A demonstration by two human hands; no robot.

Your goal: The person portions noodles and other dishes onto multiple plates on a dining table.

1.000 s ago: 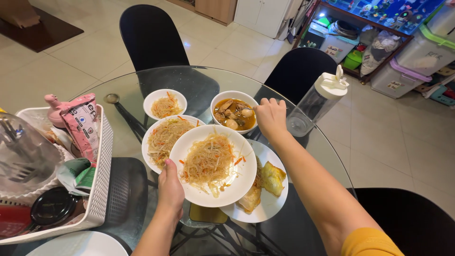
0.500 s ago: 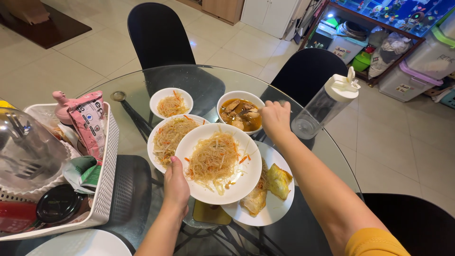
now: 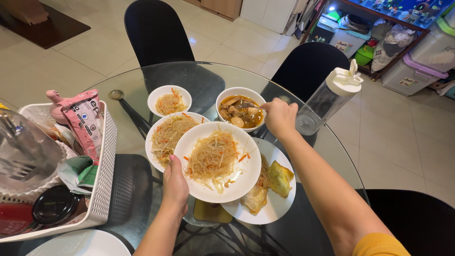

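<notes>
R hand (image 3: 280, 117) closed on fork (image 3: 247, 105), tines in stew bowl (image 3: 239, 114), just left. L hand (image 3: 174, 182) grips noodle plate (image 3: 217, 161) near-left rim.

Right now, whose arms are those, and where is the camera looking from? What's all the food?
The camera sits on a person's head and looks down, so the two arms are that person's own. The left hand holds the rim of a white plate of noodles above the round glass table. The right hand holds a fork dipped into a bowl of brown stew. Two more noodle dishes, a larger plate and a small bowl, sit behind. A plate with fried pieces lies underneath on the right. A clear bottle and a white basket stand at the sides.
</notes>
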